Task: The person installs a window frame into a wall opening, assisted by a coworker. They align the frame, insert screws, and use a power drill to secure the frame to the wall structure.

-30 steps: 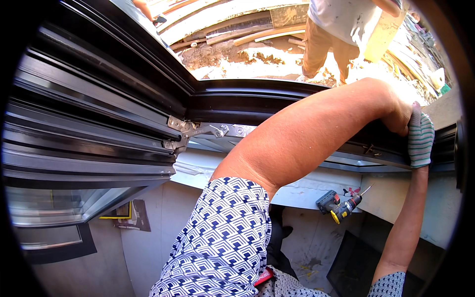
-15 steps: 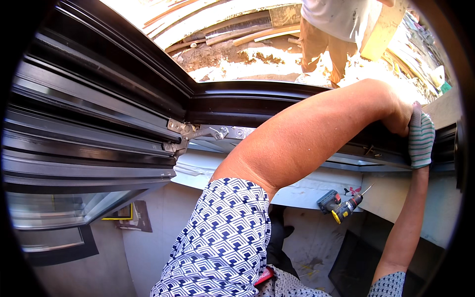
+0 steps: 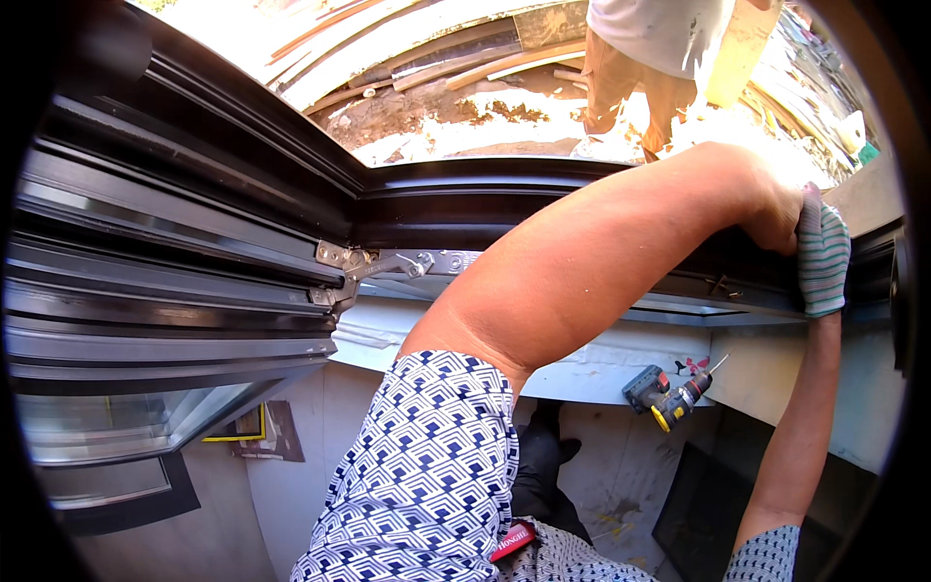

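My left arm reaches across the dark window frame (image 3: pixel 456 218) to its right end. There my left hand (image 3: pixel 776 225) bends over the outer side, its fingers hidden. Close against it is my right hand (image 3: pixel 822 260), in a striped knit glove, raised at the same corner. A greyish fingertip of the glove points up, while the other fingers are too hidden to read. What either hand grips, if anything, cannot be made out. Below them a cordless drill (image 3: pixel 677 400) with a thin bit lies on the light sill (image 3: pixel 592 373).
An opened dark sash (image 3: pixel 175 291) stands at the left, joined by a metal hinge arm (image 3: pixel 388 267). Outside, a person (image 3: pixel 650 58) in a white top and tan trousers stands near boards (image 3: pixel 427 63). A dark panel (image 3: pixel 713 514) leans at the lower right.
The view has shifted slightly, so the frame and sash sit a little farther left. Both hands stay together at the frame's right end; the drill has not moved on the sill.
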